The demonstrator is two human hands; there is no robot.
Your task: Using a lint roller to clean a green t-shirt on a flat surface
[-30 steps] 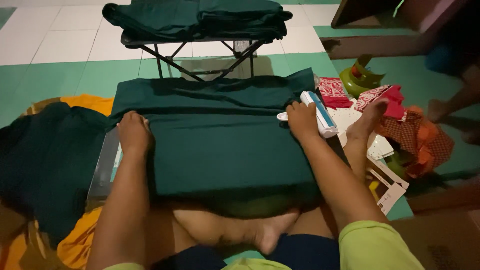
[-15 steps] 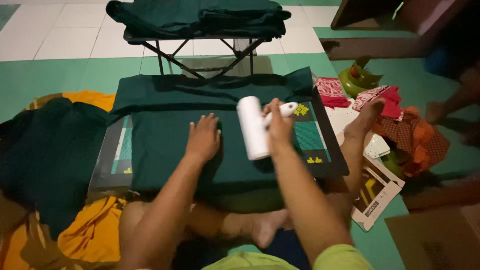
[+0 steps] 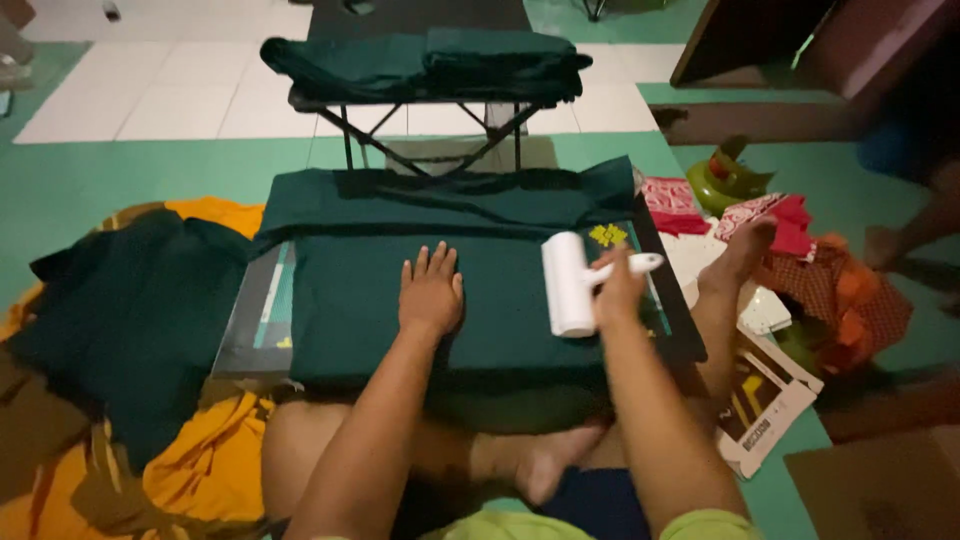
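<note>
Right hand [image 3: 618, 288] clenched on the white handle of a lint roller [image 3: 568, 284], centre-right of frame. The roller's white drum lies flat on the dark green garment [image 3: 500, 300], drum running top to bottom in frame, handle sticking out to the right.

Left hand [image 3: 431, 292] released, palm down, fingers spread, pressing flat on the same garment just left of the roller. Not touching the roller.

Garment is spread over a low dark board [image 3: 252, 320] at frame centre; the board's grey edge shows at the left. A small yellow emblem [image 3: 607, 235] sits on the cloth just above and right of the drum.

Around it:
- Upper centre: folding stand [image 3: 420, 130] with crossed legs, stack of folded dark green cloth [image 3: 430, 60] on top.
- Left: heap of dark green fabric [image 3: 130, 310] over orange cloth [image 3: 210, 460].
- Right: red patterned cloths [image 3: 780, 215], a green object [image 3: 722, 178], printed card [image 3: 765, 405] on the green floor [image 3: 120, 180].
- Bottom: person's crossed legs, bare foot [image 3: 540, 462] under the board's near edge.
- Far right edge: another person's foot, blurred.
</note>
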